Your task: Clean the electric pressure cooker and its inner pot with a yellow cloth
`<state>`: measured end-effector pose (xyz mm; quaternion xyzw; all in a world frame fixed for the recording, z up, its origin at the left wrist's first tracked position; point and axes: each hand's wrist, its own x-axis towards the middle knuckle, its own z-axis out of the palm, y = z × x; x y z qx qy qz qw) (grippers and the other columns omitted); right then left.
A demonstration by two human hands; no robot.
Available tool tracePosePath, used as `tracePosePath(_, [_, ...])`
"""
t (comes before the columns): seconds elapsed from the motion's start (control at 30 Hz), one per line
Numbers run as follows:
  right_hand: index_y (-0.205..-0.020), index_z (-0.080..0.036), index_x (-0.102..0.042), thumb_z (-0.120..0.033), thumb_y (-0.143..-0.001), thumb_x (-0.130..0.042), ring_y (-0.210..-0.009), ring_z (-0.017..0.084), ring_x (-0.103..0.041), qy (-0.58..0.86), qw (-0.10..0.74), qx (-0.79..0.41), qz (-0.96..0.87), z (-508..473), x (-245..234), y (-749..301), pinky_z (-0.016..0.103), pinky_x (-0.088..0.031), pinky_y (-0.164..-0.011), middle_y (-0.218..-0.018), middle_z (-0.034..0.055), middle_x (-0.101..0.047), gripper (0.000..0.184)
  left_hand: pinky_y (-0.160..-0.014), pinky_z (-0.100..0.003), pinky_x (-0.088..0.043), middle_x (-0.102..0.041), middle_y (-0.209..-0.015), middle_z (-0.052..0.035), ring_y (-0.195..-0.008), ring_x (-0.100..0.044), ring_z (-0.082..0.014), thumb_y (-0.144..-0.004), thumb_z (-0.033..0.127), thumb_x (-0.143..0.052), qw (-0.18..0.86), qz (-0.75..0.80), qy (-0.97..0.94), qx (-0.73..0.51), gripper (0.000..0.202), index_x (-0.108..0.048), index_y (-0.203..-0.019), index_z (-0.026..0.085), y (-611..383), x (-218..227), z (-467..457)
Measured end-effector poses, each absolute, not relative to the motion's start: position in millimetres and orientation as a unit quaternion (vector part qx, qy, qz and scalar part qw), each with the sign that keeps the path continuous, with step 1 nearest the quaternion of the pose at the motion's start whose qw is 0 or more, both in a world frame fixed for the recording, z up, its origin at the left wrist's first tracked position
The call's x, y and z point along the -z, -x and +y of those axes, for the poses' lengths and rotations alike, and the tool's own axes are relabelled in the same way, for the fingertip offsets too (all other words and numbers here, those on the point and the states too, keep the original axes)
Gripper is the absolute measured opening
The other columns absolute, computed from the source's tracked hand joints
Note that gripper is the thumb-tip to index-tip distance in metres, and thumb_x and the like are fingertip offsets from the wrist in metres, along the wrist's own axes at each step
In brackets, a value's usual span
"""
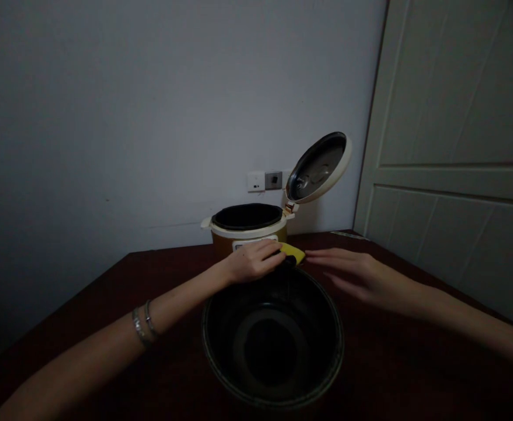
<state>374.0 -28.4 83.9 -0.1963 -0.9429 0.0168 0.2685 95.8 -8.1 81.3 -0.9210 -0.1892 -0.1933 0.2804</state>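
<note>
A large dark bowl [272,339] stands on the dark red table [107,292] right in front of me. Behind it sits a yellow rice cooker [248,231] with its lid [320,166] tipped open to the right and a black inner pot showing. My left hand [252,261] rests at the bowl's far rim, fingers curled over a yellow object [292,252] that looks like a sponge. Fingers stretched flat, my right hand [353,272] reaches toward the same yellow object and holds nothing. Bracelets circle my left wrist.
A plain white wall rises behind the table, with a socket plate [265,180] just above the cooker. A pale panelled door [453,146] stands at the right. The room is dim.
</note>
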Motion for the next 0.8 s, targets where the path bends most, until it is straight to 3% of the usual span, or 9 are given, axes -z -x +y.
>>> tracePosePath(0.13, [-0.123,-0.024,-0.057,-0.012,-0.084,-0.050,-0.124,0.022,-0.047,0.140,0.257,0.041,-0.955,-77,-76,-387,0.039,-0.046,-0.099,-0.129,0.0086,-0.057,0.041,-0.095,-0.037,-0.046,-0.062,-0.113,-0.0185,-0.112,-0.055,-0.0231,-0.091,0.013,-0.036,0.280,-0.096,0.948,0.121,0.027,-0.058,-0.107,0.009,-118,-79,3])
tracePosePath(0.23, [-0.122,-0.023,-0.058,-0.019,-0.085,-0.055,-0.124,0.023,-0.047,0.133,0.219,0.063,-0.964,-102,-66,-386,0.034,-0.051,-0.094,-0.125,0.0074,-0.059,0.037,-0.089,-0.035,-0.048,-0.061,-0.115,-0.0181,-0.107,-0.057,-0.0232,-0.088,0.011,-0.041,0.220,-0.140,0.961,0.088,0.031,-0.053,-0.116,0.008,-134,-75,10])
tracePosePath(0.4, [-0.118,-0.018,-0.060,-0.024,-0.089,-0.050,-0.103,0.021,-0.063,0.104,0.247,0.118,-0.956,-113,-51,-376,0.030,-0.056,-0.085,-0.111,0.0089,-0.068,0.032,-0.092,-0.032,-0.045,-0.060,-0.120,-0.0124,-0.112,-0.054,-0.0207,-0.083,0.013,-0.051,0.082,-0.195,0.973,0.096,0.044,-0.048,-0.126,0.016,-133,-76,12])
tracePosePath(0.6, [-0.103,-0.017,-0.066,-0.016,-0.090,-0.039,-0.087,0.020,-0.069,0.071,0.291,0.178,-0.937,-109,-51,-370,0.027,-0.059,-0.076,-0.095,0.0080,-0.073,0.030,-0.099,-0.034,-0.041,-0.061,-0.122,-0.0057,-0.113,-0.056,-0.0179,-0.082,0.006,-0.045,-0.049,-0.229,0.966,0.112,0.041,-0.058,-0.118,0.023,-100,-80,-6])
tracePosePath(0.8, [-0.105,-0.018,-0.065,-0.015,-0.091,-0.035,-0.088,0.019,-0.069,0.081,0.298,0.158,-0.938,-107,-40,-371,0.029,-0.059,-0.076,-0.095,0.0100,-0.073,0.033,-0.088,-0.033,-0.047,-0.068,-0.105,-0.0063,-0.099,-0.061,-0.0191,-0.080,0.004,-0.045,-0.113,-0.285,0.949,0.068,0.037,-0.065,-0.104,0.023,-60,-81,-42])
